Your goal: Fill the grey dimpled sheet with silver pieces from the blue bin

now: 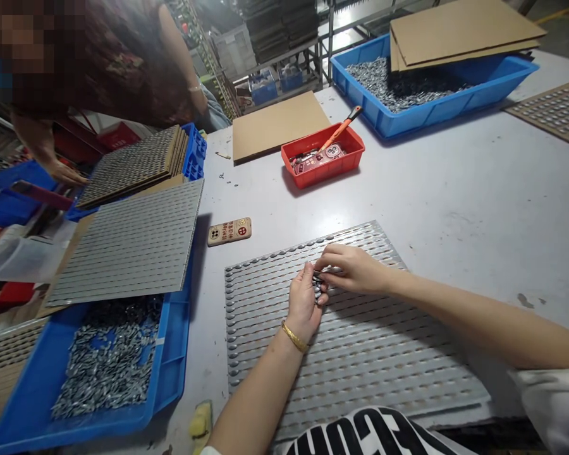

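Note:
My left hand (304,303), with a gold bangle at the wrist, cups a small bunch of grey metal pieces (318,284), possibly screws. My right hand (353,268) comes in from the right, its fingertips pinching at the same bunch. Both hands hover just over a large perforated metal plate (398,360), which has rows of small slots or dimples. A blue tray (168,373) full of loose metal pieces lies to the left of the plate. A small beige keypad device (229,231) rests on the table beyond it.
A red bin (313,169) holds an orange-handled tool. Beyond it are a cardboard sheet (279,125) and a blue tray (431,107) of metal pieces. Stacked plates (133,165) sit at left, where a co-worker's hand (64,170) rests. A yellow sponge (200,420) lies near me.

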`<action>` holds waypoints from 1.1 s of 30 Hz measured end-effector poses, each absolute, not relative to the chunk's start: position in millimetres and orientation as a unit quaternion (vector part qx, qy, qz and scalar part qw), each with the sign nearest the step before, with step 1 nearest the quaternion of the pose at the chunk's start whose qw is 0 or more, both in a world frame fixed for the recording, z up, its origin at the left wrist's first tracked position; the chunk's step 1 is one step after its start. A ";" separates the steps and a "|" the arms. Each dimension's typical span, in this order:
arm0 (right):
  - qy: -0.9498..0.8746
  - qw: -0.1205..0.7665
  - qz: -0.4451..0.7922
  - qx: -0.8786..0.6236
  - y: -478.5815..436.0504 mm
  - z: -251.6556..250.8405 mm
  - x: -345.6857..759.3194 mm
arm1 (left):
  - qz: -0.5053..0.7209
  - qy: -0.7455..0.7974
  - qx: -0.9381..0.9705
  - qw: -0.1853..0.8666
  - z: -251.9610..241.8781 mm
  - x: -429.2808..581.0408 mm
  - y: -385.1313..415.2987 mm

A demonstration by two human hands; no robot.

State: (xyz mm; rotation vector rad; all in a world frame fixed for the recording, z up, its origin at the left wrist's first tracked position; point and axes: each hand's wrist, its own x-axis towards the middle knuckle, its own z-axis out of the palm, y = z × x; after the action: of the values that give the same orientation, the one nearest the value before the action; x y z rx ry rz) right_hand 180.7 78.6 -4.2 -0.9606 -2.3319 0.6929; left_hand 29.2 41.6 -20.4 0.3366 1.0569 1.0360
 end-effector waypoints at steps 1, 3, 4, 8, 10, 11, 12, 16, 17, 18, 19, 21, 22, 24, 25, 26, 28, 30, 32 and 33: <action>-0.858 0.254 0.256 -0.365 74.7 -4.5 177.3 | 0.475 0.484 0.153 0.719 -20.6 30.1 41.2; -0.844 0.244 0.270 -0.393 70.8 -6.2 172.3 | 0.484 0.494 0.156 0.705 -21.2 32.0 40.5; -0.836 0.242 0.282 -0.404 70.2 -7.2 170.8 | 0.487 0.498 0.156 0.700 -21.6 32.9 40.3; -0.820 0.243 0.311 -0.415 71.7 -10.5 169.9 | 0.488 0.510 0.154 0.691 -23.6 34.7 40.3; -0.830 0.245 0.304 -0.398 72.0 -12.2 170.9 | 0.486 0.515 0.155 0.689 -24.0 34.8 40.2; -0.838 0.246 0.296 -0.386 72.0 -13.0 171.5 | 0.486 0.516 0.157 0.688 -23.9 34.9 40.0; -0.847 0.248 0.286 -0.372 71.9 -13.7 172.1 | 0.486 0.516 0.161 0.686 -23.6 35.0 39.8; -0.855 0.255 0.302 -0.335 76.8 -12.4 178.6 | 0.476 0.516 0.181 0.689 -20.7 35.4 38.5; -0.846 0.256 0.328 -0.334 80.1 -11.6 182.2 | 0.470 0.516 0.183 0.693 -19.9 35.2 38.2; -0.832 0.259 0.355 -0.340 84.2 -11.1 186.8 | 0.463 0.516 0.183 0.697 -19.3 34.8 38.1; -0.813 0.263 0.379 -0.354 89.2 -11.1 192.3 | 0.457 0.515 0.182 0.702 -18.8 34.2 38.1; -0.777 0.278 0.400 -0.399 100.4 -13.5 205.1 | 0.445 0.511 0.180 0.713 -18.1 32.6 38.3; -0.764 0.289 0.393 -0.423 106.4 -15.8 211.8 | 0.440 0.509 0.179 0.718 -18.0 31.7 38.6; -0.756 0.306 0.357 -0.456 117.8 -22.2 223.9 | 0.432 0.504 0.181 0.726 -17.9 30.2 39.2; -0.760 0.311 0.331 -0.465 123.0 -25.9 228.7 | 0.429 0.502 0.183 0.729 -17.9 29.6 39.6; -0.766 0.315 0.304 -0.471 127.6 -29.7 232.4 | 0.426 0.500 0.185 0.731 -17.8 29.1 39.8; -0.782 0.309 0.261 -0.475 135.1 -36.8 236.6 | 0.423 0.498 0.187 0.734 -17.6 28.5 40.2; -0.800 0.290 0.228 -0.472 140.1 -42.5 237.2 | 0.421 0.496 0.187 0.736 -17.2 28.1 40.3; -0.817 0.264 0.197 -0.473 142.8 -46.3 236.2 | 0.421 0.495 0.184 0.738 -16.7 27.7 40.3; -0.824 0.249 0.182 -0.475 143.3 -47.3 235.6 | 0.422 0.494 0.182 0.738 -16.5 27.5 40.2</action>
State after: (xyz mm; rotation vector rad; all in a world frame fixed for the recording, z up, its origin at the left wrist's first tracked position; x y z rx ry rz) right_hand 235.6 143.3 -47.3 -1.2953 -2.2444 0.4957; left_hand 27.5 40.2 -16.5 0.3989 1.0844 0.9257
